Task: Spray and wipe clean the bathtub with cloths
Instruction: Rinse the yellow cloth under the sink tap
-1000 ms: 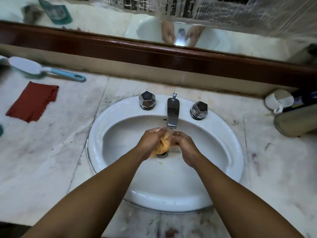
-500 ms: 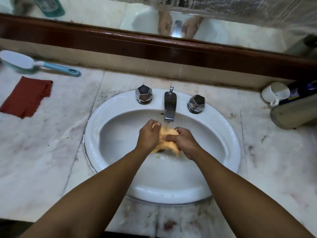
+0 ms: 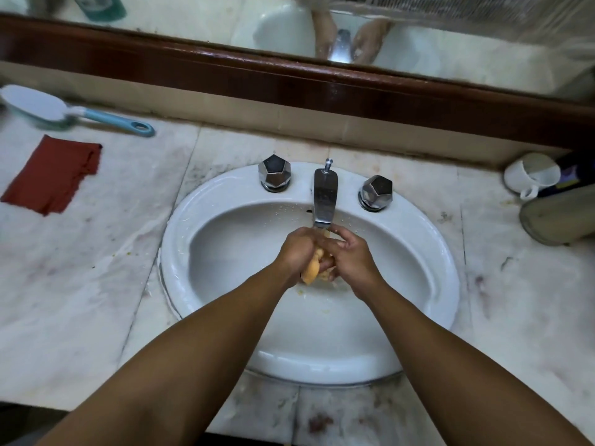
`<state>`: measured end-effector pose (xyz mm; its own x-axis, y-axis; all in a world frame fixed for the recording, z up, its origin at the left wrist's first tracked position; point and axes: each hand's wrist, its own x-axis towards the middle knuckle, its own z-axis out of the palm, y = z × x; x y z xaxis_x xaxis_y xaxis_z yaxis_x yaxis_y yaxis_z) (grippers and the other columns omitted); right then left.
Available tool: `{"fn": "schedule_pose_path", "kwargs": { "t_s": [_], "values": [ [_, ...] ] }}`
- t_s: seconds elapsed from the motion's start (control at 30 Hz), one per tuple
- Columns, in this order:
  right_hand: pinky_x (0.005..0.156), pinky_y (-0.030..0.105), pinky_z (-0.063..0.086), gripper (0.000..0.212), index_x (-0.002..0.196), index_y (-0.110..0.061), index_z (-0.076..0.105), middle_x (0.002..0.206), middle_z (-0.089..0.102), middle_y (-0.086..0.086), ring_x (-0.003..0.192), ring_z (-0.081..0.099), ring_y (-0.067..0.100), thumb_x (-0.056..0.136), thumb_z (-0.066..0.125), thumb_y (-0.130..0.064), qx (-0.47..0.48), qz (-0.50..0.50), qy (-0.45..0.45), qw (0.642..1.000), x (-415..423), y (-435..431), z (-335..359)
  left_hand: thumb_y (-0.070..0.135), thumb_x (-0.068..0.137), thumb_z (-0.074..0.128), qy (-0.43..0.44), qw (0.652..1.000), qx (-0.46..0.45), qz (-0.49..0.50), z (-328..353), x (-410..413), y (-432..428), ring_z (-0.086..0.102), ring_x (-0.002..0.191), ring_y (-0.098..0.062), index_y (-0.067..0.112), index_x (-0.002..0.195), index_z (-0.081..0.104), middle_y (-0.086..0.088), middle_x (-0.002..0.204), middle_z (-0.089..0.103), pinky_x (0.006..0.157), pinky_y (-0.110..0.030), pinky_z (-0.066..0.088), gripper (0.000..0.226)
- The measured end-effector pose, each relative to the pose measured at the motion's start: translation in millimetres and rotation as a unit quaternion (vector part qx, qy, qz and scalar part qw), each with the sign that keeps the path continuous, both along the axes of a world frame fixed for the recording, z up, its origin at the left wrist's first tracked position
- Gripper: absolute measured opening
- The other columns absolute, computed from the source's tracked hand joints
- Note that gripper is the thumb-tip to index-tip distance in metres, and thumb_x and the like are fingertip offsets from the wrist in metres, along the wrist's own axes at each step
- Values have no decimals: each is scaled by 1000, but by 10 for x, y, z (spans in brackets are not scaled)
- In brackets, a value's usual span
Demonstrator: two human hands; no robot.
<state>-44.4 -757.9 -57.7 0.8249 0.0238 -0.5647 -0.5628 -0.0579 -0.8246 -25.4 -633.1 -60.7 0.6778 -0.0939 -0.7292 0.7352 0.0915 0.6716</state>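
Clutching a wadded orange cloth (image 3: 311, 270) between left hand (image 3: 297, 252) and right hand (image 3: 352, 257), fingers (image 3: 340, 243) of both curled tight round it. Held just under the spout of the chrome faucet (image 3: 324, 201), above the bowl of the white sink (image 3: 180, 243), with a rounded lump poking out below the left palm. Set into a stained marble tabletop (image 3: 80, 284). Lying at left, a flat red cloth (image 3: 53, 175) and, beyond it, a blue-handled brush (image 3: 64, 112). Lying at right, a tipped white cup (image 3: 531, 175) near a grey container (image 3: 557, 217). Behind, a wood-framed mirror (image 3: 193, 24).
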Motion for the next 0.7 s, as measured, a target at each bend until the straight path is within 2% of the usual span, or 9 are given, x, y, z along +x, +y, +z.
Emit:
{"fn": "schedule_pose_path", "kwargs": {
  "t_s": [0.07,0.2,0.3,0.37,0.43,0.5,0.57,0.63,0.7],
  "values": [
    [46,28,48,12,105,-31,72,76,75,3,61,69,23,99,62,-28,-70,-59,-20,996,26,72,-1,16,105,41,-51,992,113,-22,-76,0,-62,68,85,-24,11,114,65,-11,101,72,72,-30,57,26],
    [64,40,56,48,90,-20,77,73,73,12,65,69,29,97,35,-42,-127,-27,31,991,131,326,1,27,108,38,-18,980,190,64,-198,-3,2,68,96,-29,11,112,71,-12,109,72,76,-30,48,37],
    [58,34,51,32,100,-21,79,69,70,14,60,63,30,96,52,-38,-80,3,62,995,186,415,-20,39,110,35,60,977,175,105,-233,0,141,67,89,-29,6,106,68,-15,98,72,79,-32,50,47],
    [54,30,50,18,110,-22,77,69,69,10,59,62,26,97,66,-29,-45,-8,38,998,172,408,-80,44,109,34,79,982,144,94,-208,-10,195,66,76,-26,5,101,67,-15,86,69,70,-30,50,52],
    [62,31,54,18,106,-22,78,73,72,2,64,67,19,92,74,-33,-77,-37,11,996,147,400,-134,45,107,40,71,987,112,87,-205,15,225,67,76,-24,7,102,68,-12,85,72,73,-32,54,47],
    [78,32,56,32,102,-25,77,90,75,-4,82,71,15,86,75,-53,-151,-67,5,986,146,405,-176,41,106,47,55,991,84,83,-166,25,215,71,90,-25,9,108,70,-10,98,76,89,-39,57,39],
    [91,35,56,62,115,-30,71,107,75,-7,97,71,14,73,73,-76,-95,-54,51,993,137,409,-158,34,106,50,48,994,17,96,-127,34,179,72,100,-26,11,111,70,-9,104,77,98,-45,55,32],
    [96,39,55,86,119,-28,70,108,77,-1,99,73,17,54,78,-84,33,-31,130,991,117,363,-130,29,105,50,36,994,-39,95,-75,27,134,73,93,-25,12,105,74,-7,97,78,94,-44,57,29],
    [89,43,56,73,110,-14,71,101,76,10,90,71,27,62,87,-66,135,-26,177,974,97,266,-119,23,101,53,-20,998,24,50,-48,31,133,74,89,-26,14,96,77,-5,90,78,90,-42,58,27]
  ]
}}
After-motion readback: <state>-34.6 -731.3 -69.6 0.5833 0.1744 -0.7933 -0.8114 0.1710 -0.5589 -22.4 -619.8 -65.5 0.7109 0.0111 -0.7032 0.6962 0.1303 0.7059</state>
